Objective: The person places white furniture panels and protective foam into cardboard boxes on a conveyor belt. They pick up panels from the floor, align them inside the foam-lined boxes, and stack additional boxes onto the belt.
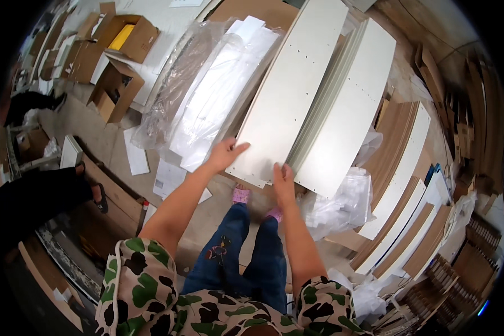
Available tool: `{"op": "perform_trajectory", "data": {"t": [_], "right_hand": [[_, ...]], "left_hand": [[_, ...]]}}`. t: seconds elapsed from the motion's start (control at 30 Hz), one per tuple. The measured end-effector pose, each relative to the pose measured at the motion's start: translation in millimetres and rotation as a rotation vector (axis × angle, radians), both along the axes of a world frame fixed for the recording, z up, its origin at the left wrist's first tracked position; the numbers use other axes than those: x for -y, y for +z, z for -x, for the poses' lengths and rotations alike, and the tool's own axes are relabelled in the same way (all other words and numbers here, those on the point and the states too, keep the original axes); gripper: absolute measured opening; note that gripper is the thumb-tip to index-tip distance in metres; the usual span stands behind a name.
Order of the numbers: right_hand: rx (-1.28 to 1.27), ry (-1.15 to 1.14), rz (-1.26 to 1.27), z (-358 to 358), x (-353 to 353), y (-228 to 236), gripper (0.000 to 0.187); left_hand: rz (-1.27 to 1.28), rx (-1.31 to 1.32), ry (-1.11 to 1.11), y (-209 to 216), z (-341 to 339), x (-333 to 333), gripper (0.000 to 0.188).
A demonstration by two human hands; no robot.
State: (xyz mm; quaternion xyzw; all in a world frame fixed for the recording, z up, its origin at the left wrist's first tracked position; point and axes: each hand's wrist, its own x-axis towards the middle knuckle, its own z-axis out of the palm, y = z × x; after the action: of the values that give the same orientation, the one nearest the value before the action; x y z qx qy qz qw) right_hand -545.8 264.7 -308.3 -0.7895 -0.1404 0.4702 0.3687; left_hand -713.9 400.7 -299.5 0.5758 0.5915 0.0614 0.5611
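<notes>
A long white panel (pixel 297 73) with small drilled holes lies in front of me, its near end toward my legs. My left hand (pixel 227 154) holds its left edge close to the near corner, the thumb on the top face and the other fingers at the side. At the right edge of the same end, my right hand (pixel 284 178) grips with fingertips over the edge; its lower fingers are partly hidden. Right beside this panel stands a stack of similar white panels (pixel 350 101), slightly fanned out at the left edges.
Clear plastic wrap (pixel 173 95) and white sheets (pixel 224 84) lie to the left. Crumpled plastic (pixel 341 204) and brown-edged board stacks (pixel 400 151) are at right. Open cardboard boxes (pixel 115 92) stand far left. Another person's dark-clothed leg (pixel 45 196) and sandalled foot show at left.
</notes>
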Motion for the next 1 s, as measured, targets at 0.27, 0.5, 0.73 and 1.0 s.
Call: {"op": "perform_trajectory", "data": {"t": [0.27,0.5,0.73,1.0], "right_hand": [[0.464,0.004,-0.035,-76,12,78,0.044],[0.432,-0.069,-0.209,-123,67,90,0.036],[0.46,0.026,-0.065,-200,98,51,0.04],[0.232,0.296,-0.071,-247,125,-15,0.036]], "left_hand": [[0.361,0.432,0.248,67,-68,60,0.028],[-0.033,0.231,0.307,68,-137,111,0.03],[-0.065,0.139,0.068,45,-196,120,0.036],[-0.471,-0.284,-0.188,-3,-200,135,0.043]]}}
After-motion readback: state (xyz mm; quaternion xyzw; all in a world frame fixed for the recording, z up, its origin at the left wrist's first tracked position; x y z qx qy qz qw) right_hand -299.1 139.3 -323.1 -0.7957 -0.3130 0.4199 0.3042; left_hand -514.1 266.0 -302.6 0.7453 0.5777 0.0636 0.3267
